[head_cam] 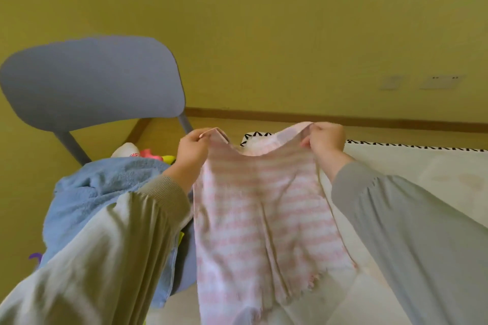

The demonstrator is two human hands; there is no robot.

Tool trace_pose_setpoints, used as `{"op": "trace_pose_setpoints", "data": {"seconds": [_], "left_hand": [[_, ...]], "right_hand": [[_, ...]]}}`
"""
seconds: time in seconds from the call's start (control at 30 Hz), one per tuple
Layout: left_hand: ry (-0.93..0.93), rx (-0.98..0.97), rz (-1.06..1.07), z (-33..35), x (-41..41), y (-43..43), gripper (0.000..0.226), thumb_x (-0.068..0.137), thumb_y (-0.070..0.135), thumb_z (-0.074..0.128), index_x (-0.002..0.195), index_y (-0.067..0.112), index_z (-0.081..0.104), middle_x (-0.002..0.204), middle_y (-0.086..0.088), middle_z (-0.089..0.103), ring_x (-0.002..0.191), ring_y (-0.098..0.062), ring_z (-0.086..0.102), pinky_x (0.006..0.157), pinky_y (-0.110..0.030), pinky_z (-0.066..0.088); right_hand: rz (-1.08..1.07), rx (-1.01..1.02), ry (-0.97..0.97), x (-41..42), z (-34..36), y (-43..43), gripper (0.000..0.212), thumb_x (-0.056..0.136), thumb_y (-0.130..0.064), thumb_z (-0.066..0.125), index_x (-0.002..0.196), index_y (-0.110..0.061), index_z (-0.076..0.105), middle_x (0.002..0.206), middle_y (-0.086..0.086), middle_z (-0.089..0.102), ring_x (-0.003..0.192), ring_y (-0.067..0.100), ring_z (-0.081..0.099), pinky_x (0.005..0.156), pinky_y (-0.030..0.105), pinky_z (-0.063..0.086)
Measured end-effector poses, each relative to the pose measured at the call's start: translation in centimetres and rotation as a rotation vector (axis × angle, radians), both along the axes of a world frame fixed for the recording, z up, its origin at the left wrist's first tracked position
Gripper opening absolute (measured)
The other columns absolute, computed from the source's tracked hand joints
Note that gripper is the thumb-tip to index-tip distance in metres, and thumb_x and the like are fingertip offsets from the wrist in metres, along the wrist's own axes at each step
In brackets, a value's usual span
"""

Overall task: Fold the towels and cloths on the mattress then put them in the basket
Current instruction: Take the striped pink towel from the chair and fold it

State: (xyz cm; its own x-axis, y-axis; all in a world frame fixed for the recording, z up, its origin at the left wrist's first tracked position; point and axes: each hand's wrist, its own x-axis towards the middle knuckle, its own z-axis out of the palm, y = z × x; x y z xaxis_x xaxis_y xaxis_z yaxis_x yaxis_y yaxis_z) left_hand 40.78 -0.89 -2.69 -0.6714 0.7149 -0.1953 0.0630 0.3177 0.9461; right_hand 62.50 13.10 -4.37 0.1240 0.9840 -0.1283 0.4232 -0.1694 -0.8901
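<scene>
Pink-and-white striped cloth [264, 214] is up in the air over the left end of the mattress [422, 166], held by its two top corners. My left hand [194, 150] pinches the left corner, thumb and curled fingers clamped on the hem; my right hand [323, 140] does the same on the right corner. Both are at about the same height, with the top edge sagging between them. The cloth's long axis runs straight down from my hands toward my body; its frayed lower end hangs low over the mattress, touching or not I can't tell. Neither hand is nearer, since both already have it. Next move, as I judge it: bring the two corners together to halve it along that long axis, or drop it flat onto the mattress, which lies mostly on my right hand's side. Blue towel [100, 187] is bunched off the mattress's left side under my left sleeve, grey chair [89, 79] beyond it. Basket not identifiable.
</scene>
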Motion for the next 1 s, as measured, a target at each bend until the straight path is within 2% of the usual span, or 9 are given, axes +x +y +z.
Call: {"op": "trace_pose_setpoints", "data": {"seconds": [0.13,0.27,0.37,0.47,0.57,0.7,0.77,0.83,1.0], "left_hand": [[-0.097,0.206,-0.013,3.2,-1.2,3.3,0.036,0.095,0.004,0.040,0.122,0.018,0.059,0.124,-0.001,0.056,0.113,-0.013,0.049,0.091,-0.024,0.036],[-0.229,0.203,0.052,3.6,0.0,3.4,0.023,0.094,0.020,0.047,0.112,0.019,0.062,0.118,0.002,0.059,0.110,-0.008,0.054,0.093,-0.025,0.035],[-0.252,0.150,0.199,0.7,1.4,0.9,0.018,0.090,0.024,0.053,0.091,0.017,0.069,0.102,-0.004,0.066,0.095,-0.016,0.063,0.082,-0.029,0.042],[-0.269,0.099,0.392,-2.5,2.1,-2.5,0.019,0.085,0.018,0.059,0.067,0.014,0.065,0.075,-0.006,0.062,0.076,-0.022,0.057,0.070,-0.033,0.043],[-0.161,0.048,0.483,-5.0,3.5,-6.5,0.018,0.087,0.008,0.053,0.089,0.010,0.072,0.079,-0.004,0.064,0.081,-0.022,0.057,0.078,-0.036,0.049],[-0.089,0.024,0.568,-6.9,5.0,-10.5,0.031,0.087,-0.002,0.043,0.094,0.010,0.071,0.094,-0.009,0.066,0.087,-0.024,0.059,0.075,-0.031,0.046],[-0.058,-0.065,0.503,-8.1,5.1,-11.9,0.032,0.089,-0.002,0.042,0.103,0.007,0.069,0.105,-0.013,0.065,0.093,-0.028,0.058,0.078,-0.032,0.045],[0.076,-0.201,0.391,-9.1,5.5,-13.0,0.035,0.089,0.001,0.043,0.115,0.008,0.065,0.123,-0.017,0.056,0.105,-0.034,0.055,0.087,-0.037,0.046],[0.864,-0.244,-0.172,-10.4,7.2,-13.0,0.041,0.085,0.009,0.052,0.125,0.013,0.057,0.142,-0.010,0.042,0.128,-0.031,0.037,0.103,-0.041,0.037]], "right_hand": [[0.003,0.208,0.142,-1.3,4.1,1.6,0.023,0.096,-0.014,0.048,0.099,-0.011,0.071,0.096,0.000,0.067,0.085,0.012,0.056,0.072,0.019,0.040],[-0.079,0.249,0.230,-0.6,4.8,0.7,0.025,0.094,-0.013,0.047,0.108,-0.009,0.067,0.096,-0.004,0.059,0.091,0.010,0.052,0.072,0.014,0.035],[-0.190,0.169,0.218,0.4,1.4,-3.5,0.020,0.089,-0.010,0.048,0.087,-0.005,0.068,0.079,0.003,0.057,0.079,0.019,0.049,0.064,0.025,0.033],[-0.348,0.056,0.240,1.6,-2.0,-8.7,0.027,0.087,-0.008,0.047,0.059,-0.007,0.049,0.057,0.003,0.041,0.068,0.024,0.036,0.060,0.031,0.027],[-0.452,-0.025,0.315,3.2,-5.2,-13.4,0.021,0.087,-0.006,0.048,0.071,0.002,0.059,0.063,0.007,0.047,0.069,0.022,0.040,0.058,0.030,0.026],[-0.433,-0.164,0.315,4.3,-7.3,-16.9,0.021,0.087,-0.006,0.048,0.076,0.001,0.064,0.072,0.014,0.059,0.069,0.030,0.052,0.056,0.026,0.039],[-0.379,-0.239,0.242,4.4,-8.0,-17.0,0.029,0.088,-0.010,0.045,0.085,0.006,0.069,0.087,0.021,0.067,0.080,0.034,0.059,0.068,0.031,0.045],[-0.344,-0.287,0.174,4.7,-8.5,-16.9,0.034,0.091,-0.014,0.042,0.095,0.008,0.067,0.098,0.021,0.067,0.091,0.035,0.060,0.079,0.037,0.046],[-0.421,-0.233,0.187,5.0,-8.7,-16.7,0.048,0.085,-0.014,0.056,0.127,0.007,0.049,0.123,0.022,0.057,0.106,0.036,0.059,0.078,0.031,0.043]]}}
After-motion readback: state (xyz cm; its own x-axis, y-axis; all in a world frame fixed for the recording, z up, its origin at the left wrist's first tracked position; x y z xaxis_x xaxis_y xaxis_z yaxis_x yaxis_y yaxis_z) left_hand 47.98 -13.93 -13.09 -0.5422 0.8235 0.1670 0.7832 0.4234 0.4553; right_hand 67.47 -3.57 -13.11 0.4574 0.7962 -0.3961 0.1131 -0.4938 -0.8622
